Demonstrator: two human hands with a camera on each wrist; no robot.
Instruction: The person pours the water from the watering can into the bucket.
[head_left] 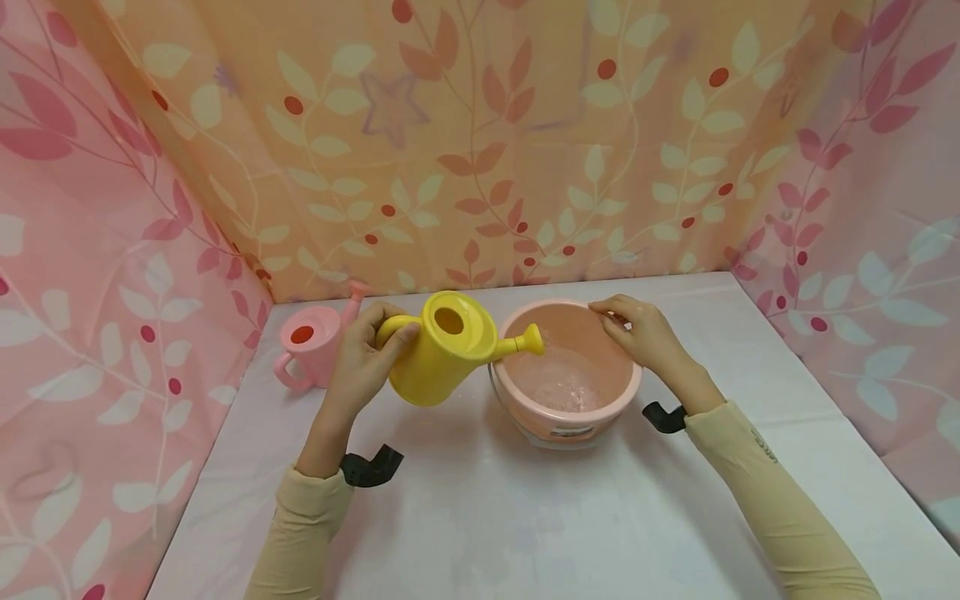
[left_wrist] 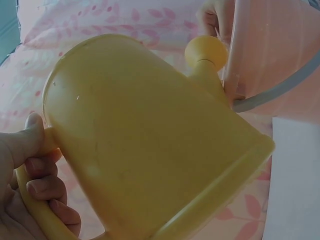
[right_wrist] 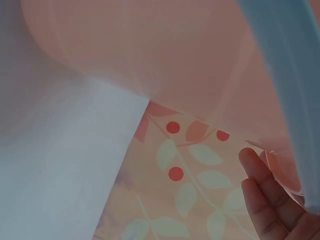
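My left hand (head_left: pixel 363 358) grips the handle of a yellow watering can (head_left: pixel 431 367), thumb and fingers wrapped round it in the left wrist view. The can leans to the right, its spout rose (head_left: pixel 533 338) over the left rim of a pink bucket (head_left: pixel 585 337). Clear water (head_left: pixel 562 387) shows in the bottom of the bucket. At the bucket's far right rim, my right hand (head_left: pixel 648 333) pinches the edge between thumb and fingers. From below, the right wrist view shows the bucket's outer wall (right_wrist: pixel 165 50) and these fingers (right_wrist: pixel 265 195) by the rim.
A pink watering can (head_left: pixel 318 346) stands on the white table (head_left: pixel 480 517), left of my left hand. The bucket's grey-blue carrying handle (right_wrist: pixel 285 75) hangs down along its side. Leaf-patterned curtains (head_left: pixel 480 150) close off the back and both sides.
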